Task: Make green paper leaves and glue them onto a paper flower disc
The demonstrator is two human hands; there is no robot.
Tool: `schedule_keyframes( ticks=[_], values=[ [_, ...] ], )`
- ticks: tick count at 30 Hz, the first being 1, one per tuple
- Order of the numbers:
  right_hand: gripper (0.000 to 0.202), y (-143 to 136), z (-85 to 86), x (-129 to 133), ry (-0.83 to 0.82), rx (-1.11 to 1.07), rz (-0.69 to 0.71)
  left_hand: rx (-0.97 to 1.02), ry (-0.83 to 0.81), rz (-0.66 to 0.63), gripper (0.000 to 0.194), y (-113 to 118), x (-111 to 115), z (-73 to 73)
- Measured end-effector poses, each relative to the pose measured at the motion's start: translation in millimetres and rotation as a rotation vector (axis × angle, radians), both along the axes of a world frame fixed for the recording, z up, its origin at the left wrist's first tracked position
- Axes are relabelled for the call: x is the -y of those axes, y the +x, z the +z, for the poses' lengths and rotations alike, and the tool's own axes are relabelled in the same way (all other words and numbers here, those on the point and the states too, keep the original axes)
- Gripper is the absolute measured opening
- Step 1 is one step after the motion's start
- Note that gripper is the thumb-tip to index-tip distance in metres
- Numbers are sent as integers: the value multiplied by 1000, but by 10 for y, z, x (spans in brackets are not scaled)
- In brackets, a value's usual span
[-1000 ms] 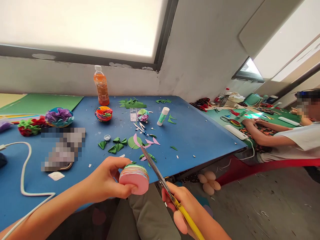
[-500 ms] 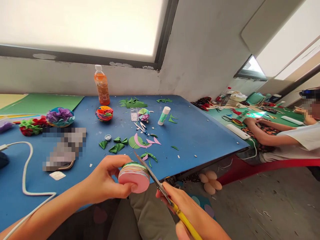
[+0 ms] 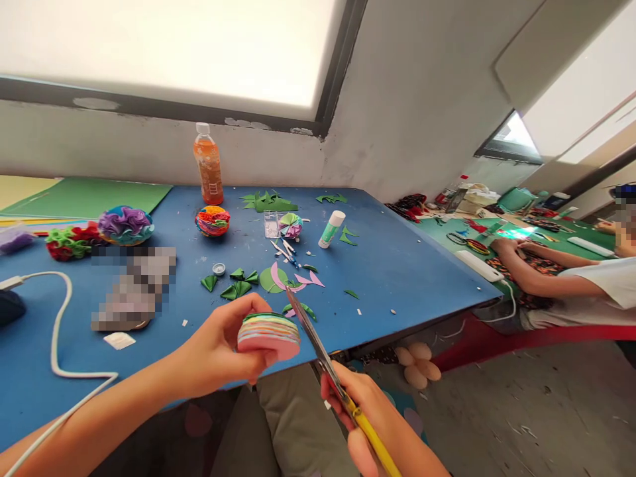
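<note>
Pinched between the thumb and fingers of my left hand (image 3: 223,344) is a thick stack of round paper discs (image 3: 271,334), pink on the near face and green at the far side. My right hand (image 3: 365,401) grips yellow-handled scissors (image 3: 318,344), their blades pointing up and away, just right of the stack and apart from it. Beyond my hands lie a green paper circle (image 3: 271,278) with pink paper offcuts (image 3: 309,279), several folded dark green paper pieces (image 3: 235,290) and a small silvery round cap (image 3: 218,269).
A glue stick (image 3: 331,229), a pair of compasses (image 3: 284,251) and ruffled paper balls (image 3: 212,221) stand on the blue table (image 3: 387,265). An orange drink bottle (image 3: 209,165) is near the wall. A white cable (image 3: 54,344) runs by my left arm. At right sits another person (image 3: 571,278).
The scissors' blades have moved right, away from the disc stack. My left hand has tilted the stack, so more of its layered edge shows. The whole view has shifted slightly.
</note>
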State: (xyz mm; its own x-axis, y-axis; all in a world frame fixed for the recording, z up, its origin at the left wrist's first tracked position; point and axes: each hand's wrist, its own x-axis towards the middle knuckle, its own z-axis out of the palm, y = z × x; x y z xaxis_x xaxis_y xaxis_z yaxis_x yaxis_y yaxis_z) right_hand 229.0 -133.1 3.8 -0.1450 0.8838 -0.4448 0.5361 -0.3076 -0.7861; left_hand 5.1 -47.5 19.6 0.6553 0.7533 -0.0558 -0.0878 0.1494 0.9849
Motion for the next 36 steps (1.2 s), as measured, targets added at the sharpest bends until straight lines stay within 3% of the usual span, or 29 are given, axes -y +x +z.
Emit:
schedule_keyframes(
  ticks=[5,9,14,18,25,31,36],
  values=[
    [19,-67,71,23,29,-66,-31,45,78,54,19,-25,-37,-65],
    [39,-99,90,4,36,4,53,2,279,104,17,-41,-37,-145],
    [22,-115,76,8,22,-5,20,-84,514,128,13,-57,-26,-153],
    [15,-130,115,13,9,-35,-1,-122,603,163,9,-60,-12,-89],
    [18,-102,73,23,40,46,86,-118,461,111,8,-53,20,-36],
    [24,-77,-70,41,122,79,108,-1,163,102,18,-4,37,-101],
    [19,-99,-26,27,160,84,63,93,16,124,20,12,35,-134]
  ],
)
